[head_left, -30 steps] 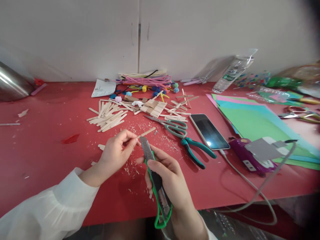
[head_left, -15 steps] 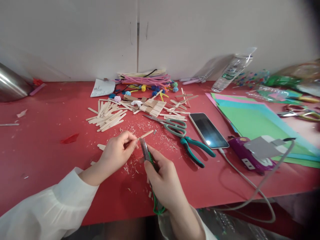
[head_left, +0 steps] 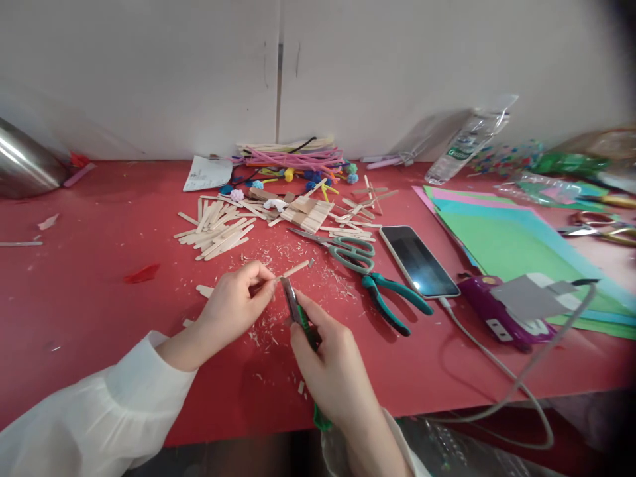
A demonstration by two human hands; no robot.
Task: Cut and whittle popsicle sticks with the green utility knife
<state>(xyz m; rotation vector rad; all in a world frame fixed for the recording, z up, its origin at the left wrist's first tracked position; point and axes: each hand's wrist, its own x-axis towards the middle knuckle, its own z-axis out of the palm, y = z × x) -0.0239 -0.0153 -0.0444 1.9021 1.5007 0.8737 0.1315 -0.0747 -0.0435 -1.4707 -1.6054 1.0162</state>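
Note:
Between thumb and fingers, my left hand (head_left: 241, 298) pinches one end of a wooden craft stick (head_left: 297, 269), which points up to the right. My right hand (head_left: 325, 351) is wrapped round a utility knife (head_left: 292, 301) with a green handle part, its blade end at the stick close to my left fingertips. Part of the knife is hidden under my palm. Small wood shavings (head_left: 265, 338) are scattered on the red tabletop (head_left: 124, 358) beneath both hands. Beyond them lies a loose pile of craft sticks (head_left: 218, 228).
Scissors (head_left: 350, 253), teal pliers (head_left: 395, 298) and a phone (head_left: 420, 260) on a white cable lie to the right. Farther right are a purple power strip (head_left: 497, 311) and coloured paper sheets (head_left: 507, 232). Pink pipe cleaners (head_left: 293, 158) and a water bottle (head_left: 464, 149) are by the wall.
The knife's tip stays at the craft stick, with the stick now tilted slightly differently. Both hands keep their grips. The whole view has shifted a little, so the table items appear farther right.

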